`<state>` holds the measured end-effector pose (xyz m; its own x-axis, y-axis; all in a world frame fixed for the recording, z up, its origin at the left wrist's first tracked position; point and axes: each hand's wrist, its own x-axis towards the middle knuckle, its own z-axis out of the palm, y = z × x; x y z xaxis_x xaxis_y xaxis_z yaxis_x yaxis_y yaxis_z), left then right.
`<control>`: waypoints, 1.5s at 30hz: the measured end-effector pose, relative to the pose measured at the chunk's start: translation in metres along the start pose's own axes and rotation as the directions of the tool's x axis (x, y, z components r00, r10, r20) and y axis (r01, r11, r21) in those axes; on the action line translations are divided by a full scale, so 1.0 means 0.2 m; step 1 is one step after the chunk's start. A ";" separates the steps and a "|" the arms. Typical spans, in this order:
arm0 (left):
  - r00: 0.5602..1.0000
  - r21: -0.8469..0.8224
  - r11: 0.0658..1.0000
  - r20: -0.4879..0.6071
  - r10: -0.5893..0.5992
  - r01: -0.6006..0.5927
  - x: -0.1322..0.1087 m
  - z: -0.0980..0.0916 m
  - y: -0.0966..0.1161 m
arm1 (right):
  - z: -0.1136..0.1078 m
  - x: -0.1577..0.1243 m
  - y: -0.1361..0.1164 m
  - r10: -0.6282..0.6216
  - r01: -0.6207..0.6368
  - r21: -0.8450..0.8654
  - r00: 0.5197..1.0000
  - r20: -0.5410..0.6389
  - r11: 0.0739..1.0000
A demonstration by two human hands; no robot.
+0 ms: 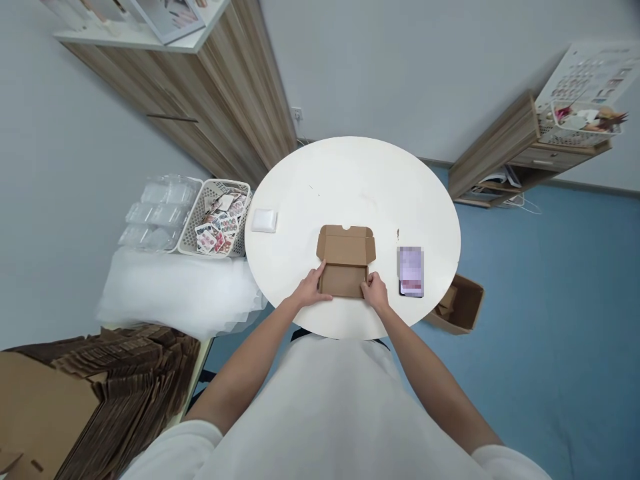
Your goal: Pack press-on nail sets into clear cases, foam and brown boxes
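Note:
A small brown cardboard box (pixel 344 281) lies on the round white table (pixel 370 173) close to my body. Its lid (pixel 345 247) is folded back away from me, with side flaps spread, and the inside looks bare. My left hand (pixel 311 287) grips the box's left side, thumb along the near edge and fingers on the outer wall. At the right wall, my right hand (pixel 375 290) pinches the cardboard near the front corner.
A phone (pixel 411 272) lies to the right and a small white packet (pixel 264 221) to the left. Beyond the table's left edge are a white basket (pixel 185 247) of printed cards, clear trays, plastic sheets (pixel 175 290) and stacked flat cardboard (pixel 135 387). An open carton (pixel 470 307) stands on the floor.

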<state>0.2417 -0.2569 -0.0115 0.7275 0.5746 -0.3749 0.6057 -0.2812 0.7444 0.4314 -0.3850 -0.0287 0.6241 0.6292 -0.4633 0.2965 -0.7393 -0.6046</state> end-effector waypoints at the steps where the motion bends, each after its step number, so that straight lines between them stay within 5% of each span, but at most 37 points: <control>1: 1.000 0.006 1.000 0.008 0.014 -0.014 0.00 0.01 0.01 | -0.01 0.00 0.00 0.001 -0.001 0.015 1.000 0.001 1.000; 5: 0.998 0.024 0.999 -0.057 0.031 -0.029 -0.03 0.07 0.03 | -0.06 -0.01 0.03 -0.019 0.017 0.113 1.000 0.021 0.993; 12: 0.938 -0.055 0.992 -0.322 -0.127 0.115 -0.15 0.23 0.01 | -0.07 -0.12 0.09 -0.036 -0.032 0.413 0.987 0.156 0.910; 22: 0.962 -0.097 0.991 -0.249 -0.115 0.093 -0.06 0.26 0.09 | -0.09 -0.07 0.10 -0.073 0.036 0.444 0.995 0.067 0.895; 28: 0.962 -0.134 0.985 -0.233 -0.142 0.112 -0.07 0.26 0.07 | -0.08 -0.10 0.10 -0.064 0.033 0.448 0.996 0.054 0.893; 36: 0.979 -0.184 0.980 -0.172 -0.109 0.076 -0.05 0.22 0.02 | -0.02 -0.16 0.10 0.025 0.030 0.444 0.993 -0.116 0.895; 38: 0.984 -0.202 0.978 -0.157 -0.088 0.055 -0.06 0.19 0.00 | -0.02 -0.19 0.08 0.056 0.069 0.417 0.959 -0.279 0.906; 41: 0.985 -0.224 0.974 -0.158 -0.065 0.028 -0.07 0.09 -0.04 | -0.01 -0.24 0.00 0.056 0.170 0.349 0.831 -0.553 0.921; 45: 0.965 -0.203 0.979 -0.251 -0.069 0.017 -0.07 -0.13 -0.15 | 0.06 -0.27 -0.22 -0.092 0.351 0.277 0.751 -0.654 0.894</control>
<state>0.2049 -0.2363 -0.0153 0.5795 0.7673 -0.2746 0.5403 -0.1094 0.8344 0.3767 -0.3838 0.0148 0.9142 0.3835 0.1311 0.2836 -0.3740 -0.8830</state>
